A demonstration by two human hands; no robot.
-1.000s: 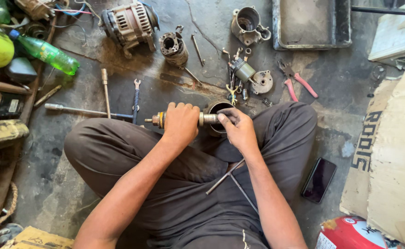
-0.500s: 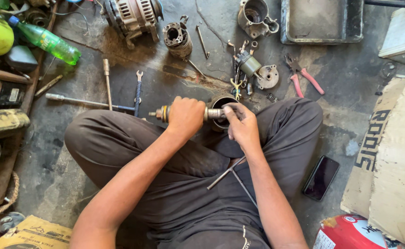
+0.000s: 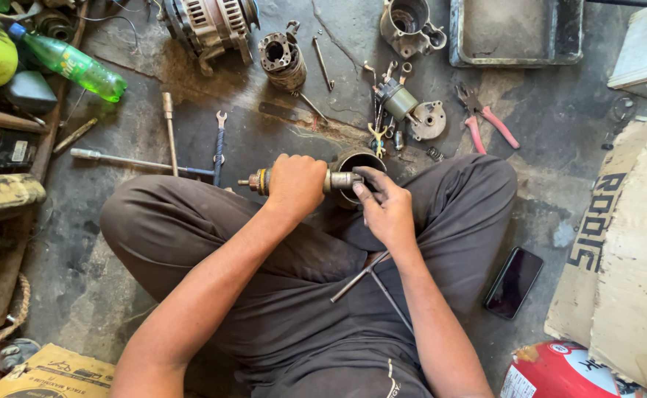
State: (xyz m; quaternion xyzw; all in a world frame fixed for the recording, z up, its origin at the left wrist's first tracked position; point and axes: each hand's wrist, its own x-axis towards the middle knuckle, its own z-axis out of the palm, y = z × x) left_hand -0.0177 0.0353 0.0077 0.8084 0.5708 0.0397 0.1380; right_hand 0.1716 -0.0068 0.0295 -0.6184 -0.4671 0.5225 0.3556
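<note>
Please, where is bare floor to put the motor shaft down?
Bare floor lies between the right knee, the pink-handled pliers and the black phone; also beside the left knee. It is crowded ahead, around the wrench and the small motor parts.

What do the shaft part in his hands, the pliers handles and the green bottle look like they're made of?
Shaft part, held by the left hand and right hand: dull grey metal, likely steel, with a brassy-looking end.
Pliers handles: pink coating, probably plastic or rubber, over dark metal.
Green bottle: see-through and glossy, likely plastic.
</note>
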